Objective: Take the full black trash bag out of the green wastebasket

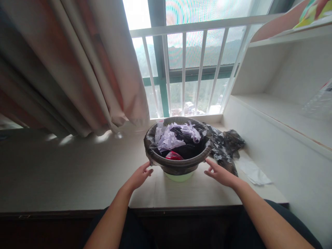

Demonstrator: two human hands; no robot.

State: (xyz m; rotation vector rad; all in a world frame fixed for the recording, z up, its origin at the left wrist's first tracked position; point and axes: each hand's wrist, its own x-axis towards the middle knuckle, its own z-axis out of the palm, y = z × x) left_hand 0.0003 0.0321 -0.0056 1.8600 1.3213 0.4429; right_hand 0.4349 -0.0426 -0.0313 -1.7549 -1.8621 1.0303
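A round dark bin point(181, 162) stands on the pale ledge, lined with a black bin bag point(149, 147) folded over its rim; its base shows light green. Inside lie white paper scraps point(168, 140), black plastic and a red wrapper point(174, 155). At the front left of the rim, my left hand point(140, 177) has its fingertips closed at the overhanging bag edge. My right hand point(220, 174) does likewise at the front right, its other fingers loosely bent. The exact pinch is small and partly hidden in both hands.
Crumpled black plastic point(224, 145) lies right of the bin, beside a white paper sheet point(254, 172). White railings point(183, 72) and a window are behind. A curtain point(103, 69) hangs left; a shelf unit point(280, 114) holding a clear plastic container point(320, 100) borders the right.
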